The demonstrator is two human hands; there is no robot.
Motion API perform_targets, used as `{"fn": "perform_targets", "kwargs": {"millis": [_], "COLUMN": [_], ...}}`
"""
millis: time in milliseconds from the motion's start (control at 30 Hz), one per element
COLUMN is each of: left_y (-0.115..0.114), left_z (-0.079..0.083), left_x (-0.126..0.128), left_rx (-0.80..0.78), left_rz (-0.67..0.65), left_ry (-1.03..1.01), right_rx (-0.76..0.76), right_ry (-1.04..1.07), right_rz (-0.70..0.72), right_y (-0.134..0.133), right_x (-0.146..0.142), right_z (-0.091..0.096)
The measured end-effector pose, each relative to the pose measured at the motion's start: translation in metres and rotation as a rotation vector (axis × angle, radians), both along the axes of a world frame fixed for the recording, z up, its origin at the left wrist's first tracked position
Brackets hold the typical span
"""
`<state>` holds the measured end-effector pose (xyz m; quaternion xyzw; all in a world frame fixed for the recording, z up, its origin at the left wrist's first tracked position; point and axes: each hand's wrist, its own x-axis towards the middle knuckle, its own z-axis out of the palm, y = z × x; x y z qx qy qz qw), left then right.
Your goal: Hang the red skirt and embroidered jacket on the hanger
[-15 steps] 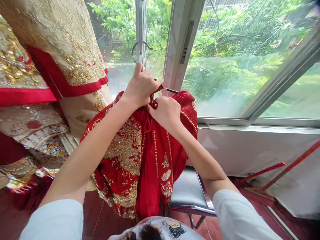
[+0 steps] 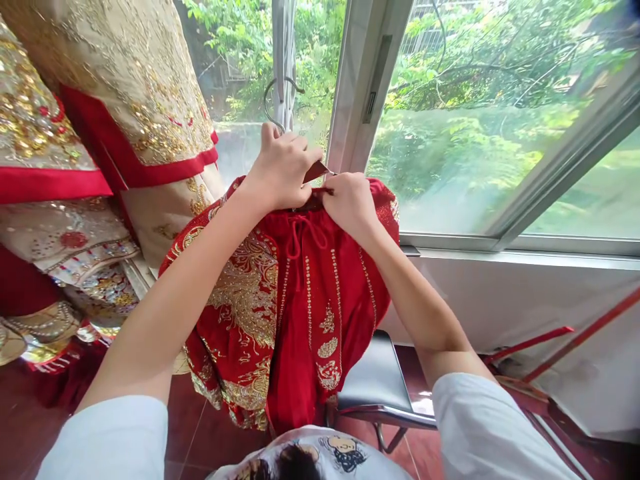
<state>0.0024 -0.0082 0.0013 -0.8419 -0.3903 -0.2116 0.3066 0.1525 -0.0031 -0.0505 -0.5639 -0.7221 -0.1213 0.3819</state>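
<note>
A red skirt with gold embroidery and a tied red drawstring hangs in front of me. My left hand is closed around a clothes hanger, whose metal hook rises above the fist. Part of a dark red tag or strip shows by the left fingers. My right hand pinches the gathered waistband beside the hanger's right arm. The fingertips of the right hand are partly hidden by the cloth.
Cream and gold embroidered garments with red borders hang at the left. Behind is a sliding window with a metal frame. A black-seated chair stands below the skirt, and red bars lean at the right.
My right hand has moved right and slightly up, drawing the waistband wider. The drawstring bow and the front panel now show more fully. My left hand stays on the hanger.
</note>
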Motion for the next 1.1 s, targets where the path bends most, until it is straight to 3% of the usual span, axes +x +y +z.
{"fn": "perform_targets", "kwargs": {"millis": [167, 300, 400, 567, 733, 867, 933, 1100], "left_y": [-0.002, 0.003, 0.008, 0.005, 0.003, 0.014, 0.02, 0.027], "left_z": [0.004, 0.004, 0.004, 0.019, 0.021, 0.011, 0.008, 0.001], "left_x": [-0.001, 0.011, 0.024, 0.032, 0.03, 0.028, 0.03, 0.04], "left_rx": [-0.069, -0.018, -0.037, -0.257, -0.146, -0.12, -0.124, -0.077], "left_rz": [-0.032, 0.036, 0.017, 0.076, 0.131, 0.073, 0.044, 0.124], "left_ry": [-0.029, 0.03, 0.082, 0.159, 0.237, 0.131, 0.065, -0.108], "right_rx": [0.188, 0.282, 0.339, 0.328, 0.322, 0.309, 0.251, -0.247], "right_ry": [0.095, 0.084, 0.084, 0.127, 0.146, 0.259, 0.278, -0.01], "right_rz": [-0.052, -0.113, -0.1, -0.016, 0.096, 0.182, 0.176, 0.348], "right_y": [-0.001, 0.003, 0.008, 0.015, 0.016, 0.019, 0.024, 0.045], "right_x": [-0.006, -0.013, -0.011, -0.003, 0.008, 0.042, 0.062, 0.077], "right_z": [-0.01, -0.016, -0.016, -0.014, -0.011, 0.009, 0.024, 0.055]}}
